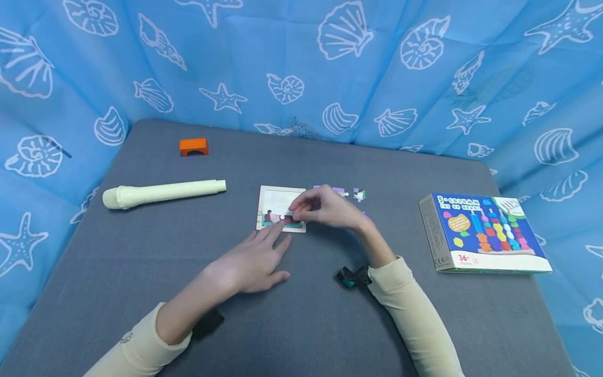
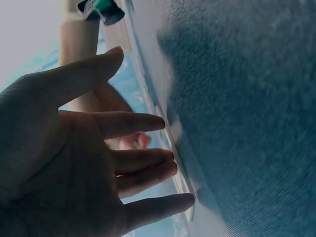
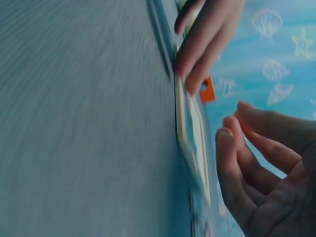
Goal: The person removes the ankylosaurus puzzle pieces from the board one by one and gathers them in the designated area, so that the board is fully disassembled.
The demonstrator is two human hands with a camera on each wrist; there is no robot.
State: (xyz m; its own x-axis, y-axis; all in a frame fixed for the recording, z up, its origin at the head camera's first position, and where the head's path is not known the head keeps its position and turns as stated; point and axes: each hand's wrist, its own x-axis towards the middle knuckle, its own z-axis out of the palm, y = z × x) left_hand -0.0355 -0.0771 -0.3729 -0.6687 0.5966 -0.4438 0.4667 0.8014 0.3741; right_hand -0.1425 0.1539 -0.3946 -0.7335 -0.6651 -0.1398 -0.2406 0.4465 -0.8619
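A framed jigsaw board [image 1: 285,195] lies flat near the middle of the table, with a strip of joined picture pieces [image 1: 275,219] along its near side and a bare white area above. My left hand [image 1: 252,264] reaches in from the near left. Its fingers are spread and fairly straight, with the fingertips at the board's near edge. Over the board's right side hovers my right hand [image 1: 330,208], fingers and thumb loosely bent. In the right wrist view, the right hand's fingers [image 3: 227,148] show nothing between them. The right hand partly covers loose puzzle pieces [image 1: 359,195] beside the board.
A pale toy microphone [image 1: 165,194] lies to the left, with an orange arch block [image 1: 193,146] behind it. On the right is a colourful boxed toy set [image 1: 490,230]. A blue curtain [image 1: 292,63] with shell prints hangs behind the grey table [image 1: 301,324].
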